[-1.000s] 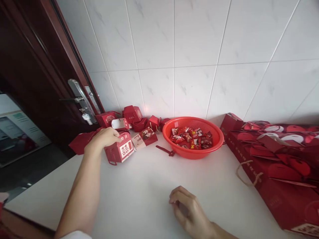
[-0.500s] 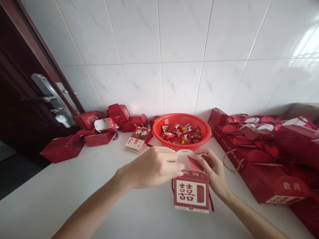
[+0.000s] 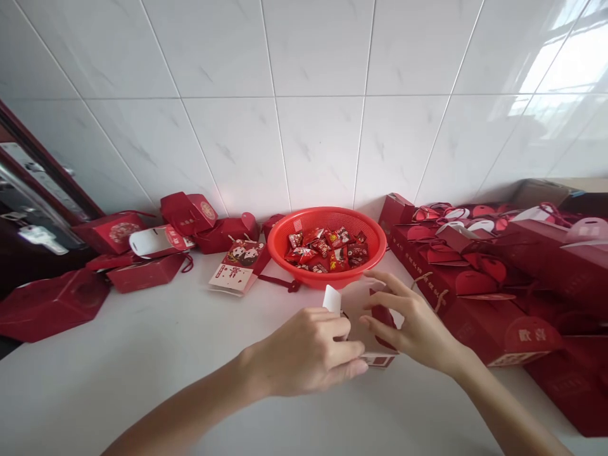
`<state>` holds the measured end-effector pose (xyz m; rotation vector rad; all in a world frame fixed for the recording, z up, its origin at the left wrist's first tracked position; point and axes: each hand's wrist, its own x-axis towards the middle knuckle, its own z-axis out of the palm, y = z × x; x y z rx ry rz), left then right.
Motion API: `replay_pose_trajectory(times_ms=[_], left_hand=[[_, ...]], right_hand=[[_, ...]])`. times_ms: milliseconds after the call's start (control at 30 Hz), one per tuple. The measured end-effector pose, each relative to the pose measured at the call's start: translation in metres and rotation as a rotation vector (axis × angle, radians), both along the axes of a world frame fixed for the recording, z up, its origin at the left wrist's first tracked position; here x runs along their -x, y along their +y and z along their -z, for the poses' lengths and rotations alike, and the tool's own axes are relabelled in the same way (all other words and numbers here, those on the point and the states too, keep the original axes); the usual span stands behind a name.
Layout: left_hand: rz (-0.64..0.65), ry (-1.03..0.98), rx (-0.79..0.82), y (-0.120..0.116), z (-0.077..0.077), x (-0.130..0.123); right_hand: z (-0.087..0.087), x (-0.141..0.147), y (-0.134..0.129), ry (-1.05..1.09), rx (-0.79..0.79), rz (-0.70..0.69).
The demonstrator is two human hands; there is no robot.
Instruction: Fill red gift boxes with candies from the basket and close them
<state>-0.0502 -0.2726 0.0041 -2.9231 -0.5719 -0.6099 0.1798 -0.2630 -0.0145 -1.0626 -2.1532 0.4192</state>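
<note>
A small red-and-white paper gift box (image 3: 355,299) stands with its top open between my hands, its pale inside facing up. My left hand (image 3: 313,351) is closed over the near left side of the box, its curled fingers hiding most of the front. A white side flap (image 3: 332,300) sticks up beyond those knuckles. On the right, my right hand (image 3: 411,320) has its fingers spread over the opening, beside a red side flap (image 3: 382,315). Just behind the box is a red plastic basket (image 3: 327,278) with several wrapped candies (image 3: 327,248) in it.
Left of the basket lies a panda-printed box (image 3: 240,263), with several red boxes (image 3: 142,272) farther left. Many red gift boxes (image 3: 503,323) crowd the right side. A tiled wall (image 3: 318,152) rises behind the white table (image 3: 199,354).
The box has tipped so its printed front is mostly out of sight. My left hand has moved lower over its front, and my right fingers have spread. The view has shifted right.
</note>
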Motion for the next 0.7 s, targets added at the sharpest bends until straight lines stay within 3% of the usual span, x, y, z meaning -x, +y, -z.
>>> replay_pose_trajectory(times_ms=[200,333,467,700], left_hand=[[0.023,0.038,0.342,-0.001,-0.013,0.004],[-0.159,-0.027,0.546,-0.001,-0.018,0.003],[-0.338,-0.078,0.583,0.001,-0.015,0.005],[-0.389,0.061,0.544,-0.003,-0.015,0.009]], right_hand=[[-0.019,-0.019,-0.002,0.121,0.284,-0.090],[-0.017,-0.027,0.006,0.227,0.505,-0.164],[-0.004,-0.035,0.020,0.318,0.738,-0.244],[0.012,-0.041,0.036,0.432,0.979,-0.368]])
